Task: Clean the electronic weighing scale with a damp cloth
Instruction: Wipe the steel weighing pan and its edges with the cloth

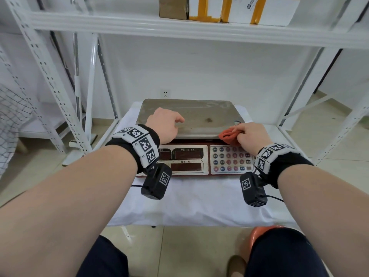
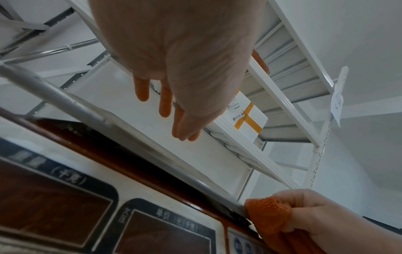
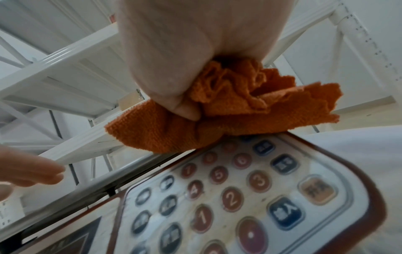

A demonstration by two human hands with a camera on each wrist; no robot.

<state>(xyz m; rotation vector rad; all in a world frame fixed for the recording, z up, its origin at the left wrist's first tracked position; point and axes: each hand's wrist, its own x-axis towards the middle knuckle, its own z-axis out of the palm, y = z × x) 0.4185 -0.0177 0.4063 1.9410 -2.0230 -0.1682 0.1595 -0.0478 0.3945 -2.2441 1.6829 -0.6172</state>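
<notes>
Orange microfibre cloth (image 1: pixel 229 137) is bunched up in the right hand (image 1: pixel 251 136), fingers curled round it, pressed against the front right edge of the steel-topped red electronic weighing scale (image 1: pixel 191 116). Left hand (image 1: pixel 165 124) is rested on the platter with fingers loosely straight; scale is parked on a white-covered shelf (image 1: pixel 199 202).

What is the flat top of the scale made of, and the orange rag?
The scale's top plate looks like bare metal, probably stainless steel: dull grey sheen, stains, rolled edge. The orange rag in the right hand looks like soft woven microfibre: bumpy weave, floppy folds.
</notes>
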